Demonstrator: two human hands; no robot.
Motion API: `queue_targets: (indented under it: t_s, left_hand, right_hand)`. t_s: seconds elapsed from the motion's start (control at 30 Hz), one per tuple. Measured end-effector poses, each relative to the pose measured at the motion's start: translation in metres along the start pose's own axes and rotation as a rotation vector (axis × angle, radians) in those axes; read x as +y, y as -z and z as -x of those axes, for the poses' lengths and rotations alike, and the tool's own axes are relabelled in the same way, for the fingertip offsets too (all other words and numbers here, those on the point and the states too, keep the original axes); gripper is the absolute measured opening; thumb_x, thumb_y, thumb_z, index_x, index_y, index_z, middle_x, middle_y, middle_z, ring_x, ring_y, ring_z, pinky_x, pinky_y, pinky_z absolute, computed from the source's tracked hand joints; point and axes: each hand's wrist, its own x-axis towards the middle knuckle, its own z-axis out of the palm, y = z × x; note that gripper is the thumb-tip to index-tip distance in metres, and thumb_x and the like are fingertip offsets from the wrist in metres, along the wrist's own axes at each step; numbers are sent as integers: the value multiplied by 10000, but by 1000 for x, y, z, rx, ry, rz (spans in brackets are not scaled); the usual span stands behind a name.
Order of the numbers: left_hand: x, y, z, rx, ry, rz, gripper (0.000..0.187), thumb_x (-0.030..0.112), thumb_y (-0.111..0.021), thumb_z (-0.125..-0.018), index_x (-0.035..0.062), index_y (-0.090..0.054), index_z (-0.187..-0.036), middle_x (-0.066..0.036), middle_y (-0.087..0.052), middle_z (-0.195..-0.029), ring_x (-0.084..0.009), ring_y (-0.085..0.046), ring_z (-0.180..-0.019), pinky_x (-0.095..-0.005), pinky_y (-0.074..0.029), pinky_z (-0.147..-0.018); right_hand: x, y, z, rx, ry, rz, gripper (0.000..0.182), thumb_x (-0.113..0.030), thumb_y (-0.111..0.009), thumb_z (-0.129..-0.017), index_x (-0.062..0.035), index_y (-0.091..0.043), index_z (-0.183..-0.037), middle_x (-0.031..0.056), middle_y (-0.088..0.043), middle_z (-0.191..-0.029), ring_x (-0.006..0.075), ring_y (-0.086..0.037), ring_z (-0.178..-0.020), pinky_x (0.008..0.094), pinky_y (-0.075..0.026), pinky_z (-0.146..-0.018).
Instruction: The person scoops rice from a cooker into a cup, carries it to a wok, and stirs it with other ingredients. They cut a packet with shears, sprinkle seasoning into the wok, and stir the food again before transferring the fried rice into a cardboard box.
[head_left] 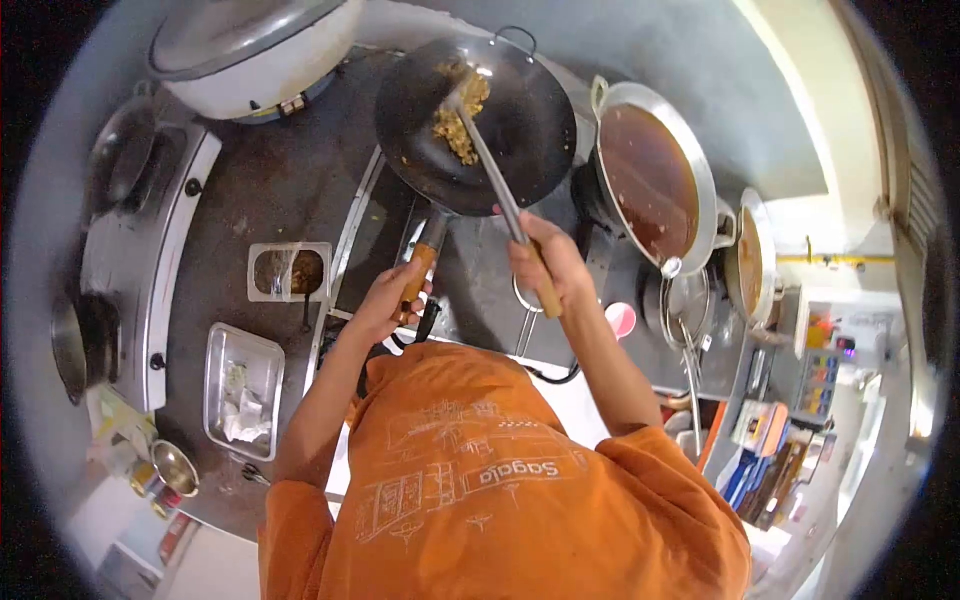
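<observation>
My left hand (pixel 390 298) is closed around the wooden handle of a large black wok (pixel 535 130), which sits on the stove ahead of me. In my right hand (pixel 552 258) is the wooden-handled end of a long metal spatula (pixel 486 158), fingers wrapped round it. The spatula's tip reaches into a small heap of browned, crumbly food (pixel 459 140) on the wok's left side. Part of the food lies behind the tool, and I cannot make out its kind.
To the right stand a big pot (pixel 650 180) of reddish-brown liquid and another pan (pixel 750 262). A strainer (pixel 688 300) and a pink cup (pixel 620 319) lie nearer. On the left are a food container (pixel 320 268), a metal tray (pixel 268 380) and a white lidded cooker (pixel 270 80).
</observation>
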Motion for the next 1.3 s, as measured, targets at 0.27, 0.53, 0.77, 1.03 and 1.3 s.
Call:
queue_targets:
  t_s: [0.27,0.53,0.77,1.03,1.3]
  left_hand:
    - [-40,34,-11,280,-172,-70,508,504,-425,-1011,58,-579,-1198,-65,-611,-882,-156,-635,-707,-295,-545,-568]
    - [-87,106,10,197,-63,-564,447,422,-470,-1010,19,-593,-862,-23,-571,-672,-128,-577,-580,-283,-447,-537]
    - [-108,142,-24,123,62,-871,508,458,-511,-974,-29,-642,-911,-135,-644,-747,-235,-638,-680,-389,-490,-656]
    - [-90,137,-27,-25,173,-1121,663,568,-461,-948,-51,-695,-914,-215,-704,-863,-368,-683,-859,-471,-512,-794]
    - [-106,115,-28,79,212,-1352,664,556,-483,-938,-64,-668,-1085,-276,-664,-1095,-430,-633,-1039,-483,-490,-912]
  right_hand:
    - [-54,46,36,223,706,1918,513,-261,-456,-1022,-140,-337,-1506,121,-590,-622,164,-557,-486,278,-453,-453]
    - [-165,33,14,-255,430,2760,433,-231,-551,-920,-99,-549,-1332,77,-688,-858,282,-583,-1139,451,-550,-763]
    - [-132,42,-15,-164,440,2995,471,-170,-525,-892,-20,-522,-1339,96,-690,-838,220,-688,-724,344,-554,-639]
    - [-164,-10,23,-220,363,2759,510,-176,-589,-871,-89,-522,-1368,72,-690,-1065,186,-659,-916,333,-516,-789]
    - [-225,-12,42,-259,373,2641,335,-176,-550,-914,-95,-590,-1236,148,-665,-996,301,-661,-898,388,-526,-818]
